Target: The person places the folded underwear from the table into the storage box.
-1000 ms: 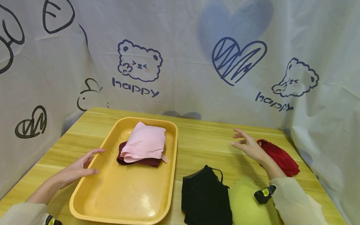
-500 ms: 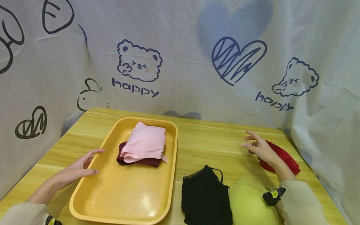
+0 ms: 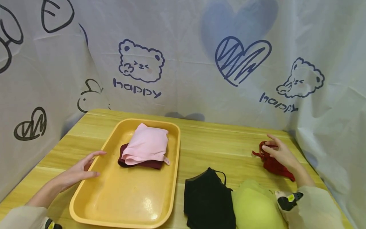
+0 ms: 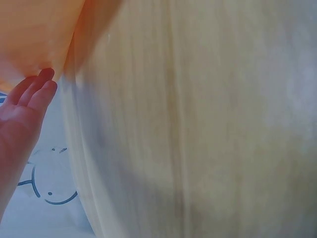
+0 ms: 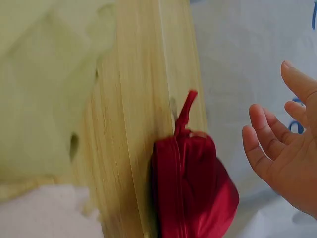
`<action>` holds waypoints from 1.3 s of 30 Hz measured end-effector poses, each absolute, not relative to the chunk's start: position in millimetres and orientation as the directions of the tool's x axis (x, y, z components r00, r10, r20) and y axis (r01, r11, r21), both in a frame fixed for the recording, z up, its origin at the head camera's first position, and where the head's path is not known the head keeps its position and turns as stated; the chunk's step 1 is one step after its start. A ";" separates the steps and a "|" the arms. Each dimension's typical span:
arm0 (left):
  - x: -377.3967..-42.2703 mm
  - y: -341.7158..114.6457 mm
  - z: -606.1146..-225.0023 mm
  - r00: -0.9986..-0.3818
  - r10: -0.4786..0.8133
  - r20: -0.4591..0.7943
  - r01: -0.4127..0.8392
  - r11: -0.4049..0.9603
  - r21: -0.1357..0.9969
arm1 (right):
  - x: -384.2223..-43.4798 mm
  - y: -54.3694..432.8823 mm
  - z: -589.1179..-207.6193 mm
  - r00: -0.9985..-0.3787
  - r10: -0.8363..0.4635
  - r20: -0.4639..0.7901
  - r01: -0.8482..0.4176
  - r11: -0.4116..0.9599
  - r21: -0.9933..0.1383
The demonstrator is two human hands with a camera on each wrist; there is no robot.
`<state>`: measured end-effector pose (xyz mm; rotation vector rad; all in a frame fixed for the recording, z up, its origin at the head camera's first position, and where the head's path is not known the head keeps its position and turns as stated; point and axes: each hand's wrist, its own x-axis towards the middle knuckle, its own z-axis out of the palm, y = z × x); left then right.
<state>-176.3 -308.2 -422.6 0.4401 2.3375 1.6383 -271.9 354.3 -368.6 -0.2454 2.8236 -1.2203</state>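
Observation:
My left hand (image 3: 75,172) rests against the left rim of a yellow tray (image 3: 75,203), thumb and index finger reaching over the edge. Other fingertips touch the tray's outer wall (image 4: 29,44) in the left wrist view. Over a folded red satin item with thin straps (image 3: 275,167) hovers my right hand (image 3: 283,154), fingers loosely spread and holding nothing. The right wrist view shows this red item (image 5: 193,188) apart from the hand (image 5: 290,153). Inside the tray, a folded pink cloth garment (image 3: 148,141) lies on a dark maroon one (image 3: 154,164).
A black strappy top (image 3: 210,202) lies right of the tray on the wooden table (image 3: 211,143). Beside it is a lime-green garment (image 3: 255,203), partly behind my right sleeve (image 3: 317,206). White sheeting (image 3: 186,86) with drawings stands around the table.
My right hand has moved right, over the red item, whose strap end now shows left of the fingers. My left hand keeps its place at the tray.

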 end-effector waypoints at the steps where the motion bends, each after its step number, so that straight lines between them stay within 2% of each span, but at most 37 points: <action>1: -176.0 -309.0 -422.7 -0.923 0.383 -0.031 0.102 0.320 0.942 | -272.1 356.6 -369.0 -0.987 -0.159 0.016 -0.121 0.677 -0.725; 16: -178.2 -309.9 -423.9 -0.923 0.385 -0.032 0.101 0.319 0.942 | -266.8 407.4 -375.4 -0.999 -0.049 0.010 -0.040 0.670 -0.741; 24: -179.4 -308.6 -425.7 -0.920 0.390 -0.031 0.104 0.321 0.941 | -265.5 418.8 -378.4 -0.995 -0.023 -0.099 0.051 0.728 -0.683; 29: -179.4 -308.8 -424.5 -0.922 0.387 -0.031 0.108 0.333 0.937 | -268.5 420.0 -376.4 -0.981 -0.011 -0.193 0.112 0.780 -0.616; 36: -178.7 -309.3 -424.1 -0.920 0.391 -0.028 0.116 0.340 0.933 | -270.6 416.7 -380.8 -0.989 -0.024 -0.144 0.038 0.912 -0.409; 39: -178.3 -309.7 -424.1 -0.919 0.393 -0.028 0.116 0.338 0.934 | -270.0 414.8 -381.7 -0.982 0.002 -0.191 0.072 0.929 -0.362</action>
